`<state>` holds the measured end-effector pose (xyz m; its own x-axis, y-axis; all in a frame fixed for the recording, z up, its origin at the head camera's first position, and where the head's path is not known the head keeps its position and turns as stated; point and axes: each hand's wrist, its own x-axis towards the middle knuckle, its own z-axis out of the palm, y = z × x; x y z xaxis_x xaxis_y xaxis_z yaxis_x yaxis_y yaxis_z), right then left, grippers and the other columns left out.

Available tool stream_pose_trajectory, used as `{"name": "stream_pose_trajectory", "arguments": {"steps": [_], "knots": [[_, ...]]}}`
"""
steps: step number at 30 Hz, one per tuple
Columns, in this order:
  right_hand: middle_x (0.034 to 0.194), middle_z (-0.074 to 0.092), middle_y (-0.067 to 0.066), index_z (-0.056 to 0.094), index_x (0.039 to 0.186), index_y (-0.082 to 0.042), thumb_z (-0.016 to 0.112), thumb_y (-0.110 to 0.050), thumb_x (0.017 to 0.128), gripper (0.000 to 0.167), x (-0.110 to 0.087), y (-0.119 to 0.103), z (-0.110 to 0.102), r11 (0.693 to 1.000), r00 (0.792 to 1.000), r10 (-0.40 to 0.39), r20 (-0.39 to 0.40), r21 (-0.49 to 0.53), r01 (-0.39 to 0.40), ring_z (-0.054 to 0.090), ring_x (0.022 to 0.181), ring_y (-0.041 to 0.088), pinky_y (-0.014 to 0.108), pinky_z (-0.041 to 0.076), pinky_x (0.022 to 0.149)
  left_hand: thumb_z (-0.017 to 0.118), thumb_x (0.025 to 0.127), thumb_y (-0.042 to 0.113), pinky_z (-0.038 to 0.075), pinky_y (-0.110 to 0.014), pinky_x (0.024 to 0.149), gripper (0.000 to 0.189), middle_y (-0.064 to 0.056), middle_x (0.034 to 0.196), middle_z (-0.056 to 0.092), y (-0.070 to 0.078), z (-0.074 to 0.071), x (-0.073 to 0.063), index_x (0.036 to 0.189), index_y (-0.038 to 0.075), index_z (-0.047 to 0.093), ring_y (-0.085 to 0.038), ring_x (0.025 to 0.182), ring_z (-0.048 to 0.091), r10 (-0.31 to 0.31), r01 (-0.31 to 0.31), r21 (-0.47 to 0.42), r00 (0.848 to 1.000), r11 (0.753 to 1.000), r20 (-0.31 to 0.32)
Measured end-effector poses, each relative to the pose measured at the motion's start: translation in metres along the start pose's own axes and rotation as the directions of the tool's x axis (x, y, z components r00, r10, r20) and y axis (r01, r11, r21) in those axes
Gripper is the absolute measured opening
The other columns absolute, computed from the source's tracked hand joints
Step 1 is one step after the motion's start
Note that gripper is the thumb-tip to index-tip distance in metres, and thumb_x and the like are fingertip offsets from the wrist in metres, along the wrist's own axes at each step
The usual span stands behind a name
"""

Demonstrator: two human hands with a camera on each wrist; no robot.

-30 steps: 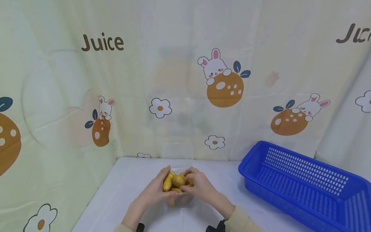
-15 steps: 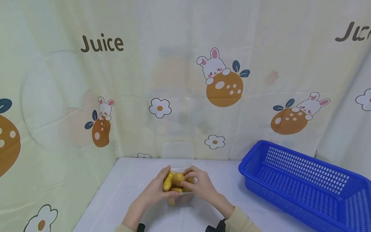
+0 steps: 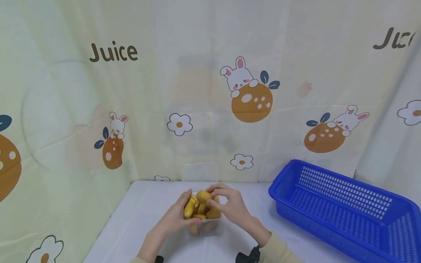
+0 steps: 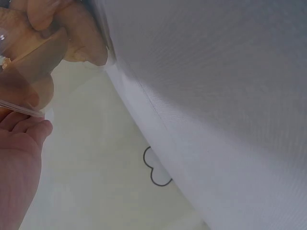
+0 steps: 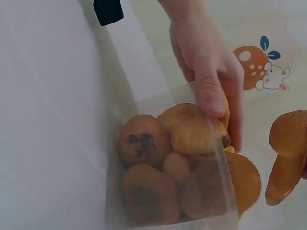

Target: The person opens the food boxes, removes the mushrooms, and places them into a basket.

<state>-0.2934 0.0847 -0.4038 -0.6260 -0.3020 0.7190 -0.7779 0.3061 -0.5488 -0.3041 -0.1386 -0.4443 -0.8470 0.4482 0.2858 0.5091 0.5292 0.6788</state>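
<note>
A clear plastic box full of yellow fruit stands on the white table. My left hand holds its left side, fingers on the outer wall and thumb along the near rim. With thumb and fingers my right hand pinches a round yellow-brown fruit above the other pieces. A banana lies at the box's left, and rounder fruits fill the rest. Through the wall in the right wrist view, a brown fruit bears a dark mark. Only a sliver of my right hand shows there.
The box's clear lid stands raised at the back, against the curtain. To the right sits a large blue perforated basket. A printed curtain hangs behind the table and along its left side.
My right hand has lifted the round fruit from among the others and moved it slightly up and away from me. The left hand keeps its hold on the box.
</note>
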Motion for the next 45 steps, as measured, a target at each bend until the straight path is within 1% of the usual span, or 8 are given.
{"name": "stream_pose_trajectory", "arguments": {"steps": [8, 14, 17, 20, 24, 32, 39, 45], "knots": [[0.099, 0.065, 0.017, 0.068, 0.081, 0.002, 0.072, 0.008, 0.074, 0.011, -0.003, -0.031, -0.049, 0.995, 0.994, -0.032, -0.104, -0.095, 0.022, 0.06, 0.096, 0.035, 0.032, 0.05, 0.085, 0.072, 0.074, 0.048, 0.023, -0.055, 0.104, 0.098, -0.025, 0.146, 0.022, -0.003, 0.004, 0.003, 0.147, 0.005, 0.021, -0.041, 0.132, 0.023, 0.017, -0.017, 0.025, 1.0, 1.0, -0.007], [0.102, 0.065, 0.012, 0.068, 0.083, -0.001, 0.07, 0.005, 0.078, 0.009, -0.022, -0.01, -0.105, 0.984, 0.966, 0.052, -0.254, -0.152, -0.093, 0.059, 0.096, 0.025, 0.014, 0.042, 0.087, 0.072, 0.073, 0.05, 0.022, -0.053, 0.104, 0.1, -0.024, 0.147, 0.022, -0.004, 0.005, 0.001, 0.147, 0.006, 0.021, -0.039, 0.132, 0.023, 0.007, -0.006, 0.032, 1.0, 0.999, -0.025], [0.1, 0.065, 0.008, 0.068, 0.083, -0.003, 0.072, 0.0, 0.078, 0.006, -0.034, 0.01, -0.13, 0.949, 0.935, 0.096, -0.342, -0.251, -0.189, 0.059, 0.093, 0.021, 0.009, 0.039, 0.085, 0.072, 0.072, 0.051, 0.021, -0.052, 0.105, 0.101, -0.022, 0.147, 0.021, -0.003, 0.004, 0.0, 0.147, 0.007, 0.021, -0.038, 0.133, 0.022, 0.001, -0.001, 0.017, 1.0, 1.0, -0.032], [0.093, 0.066, 0.008, 0.068, 0.079, -0.002, 0.074, -0.002, 0.077, 0.006, -0.045, 0.024, -0.149, 0.88, 0.91, 0.123, -0.395, -0.381, -0.284, 0.061, 0.086, 0.024, 0.005, 0.04, 0.078, 0.073, 0.072, 0.05, 0.021, -0.053, 0.105, 0.101, -0.021, 0.148, 0.021, -0.003, 0.003, -0.001, 0.147, 0.008, 0.02, -0.037, 0.133, 0.022, -0.002, 0.002, -0.001, 1.0, 1.0, -0.029], [0.086, 0.065, 0.012, 0.068, 0.076, -0.001, 0.073, 0.0, 0.076, 0.005, -0.056, 0.034, -0.161, 0.81, 0.907, 0.208, -0.367, -0.455, -0.37, 0.06, 0.075, 0.024, 0.012, 0.046, 0.063, 0.073, 0.073, 0.05, 0.022, -0.054, 0.104, 0.1, -0.02, 0.148, 0.021, -0.004, 0.003, -0.001, 0.148, 0.009, 0.02, -0.037, 0.133, 0.023, -0.013, 0.012, -0.019, 1.0, 1.0, -0.022], [0.079, 0.062, 0.008, 0.067, 0.082, 0.001, 0.071, -0.006, 0.08, 0.009, -0.065, 0.045, -0.167, 0.759, 0.887, 0.386, -0.254, -0.459, -0.462, 0.052, 0.068, 0.018, 0.022, 0.044, 0.053, 0.071, 0.073, 0.052, 0.023, -0.054, 0.104, 0.1, -0.02, 0.148, 0.021, -0.005, 0.005, 0.0, 0.148, 0.009, 0.019, -0.038, 0.133, 0.022, -0.009, 0.009, -0.013, 1.0, 1.0, -0.013], [0.084, 0.064, 0.01, 0.066, 0.089, 0.002, 0.071, -0.009, 0.081, 0.015, -0.067, 0.053, -0.17, 0.766, 0.87, 0.416, -0.265, -0.413, -0.492, 0.059, 0.078, 0.026, 0.032, 0.053, 0.066, 0.072, 0.073, 0.051, 0.022, -0.053, 0.105, 0.1, -0.019, 0.148, 0.021, -0.006, 0.005, -0.001, 0.148, 0.01, 0.019, -0.037, 0.133, 0.023, -0.003, 0.003, 0.007, 1.0, 1.0, -0.021], [0.09, 0.065, 0.012, 0.066, 0.096, 0.001, 0.072, -0.008, 0.08, 0.018, -0.063, 0.056, -0.161, 0.89, 0.895, 0.255, -0.366, -0.274, -0.365, 0.061, 0.089, 0.024, 0.029, 0.051, 0.08, 0.07, 0.073, 0.054, 0.021, -0.055, 0.104, 0.101, -0.021, 0.148, 0.02, -0.007, 0.006, 0.001, 0.148, 0.01, 0.018, -0.038, 0.134, 0.02, -0.014, 0.014, 0.013, 1.0, 1.0, -0.014]]}}
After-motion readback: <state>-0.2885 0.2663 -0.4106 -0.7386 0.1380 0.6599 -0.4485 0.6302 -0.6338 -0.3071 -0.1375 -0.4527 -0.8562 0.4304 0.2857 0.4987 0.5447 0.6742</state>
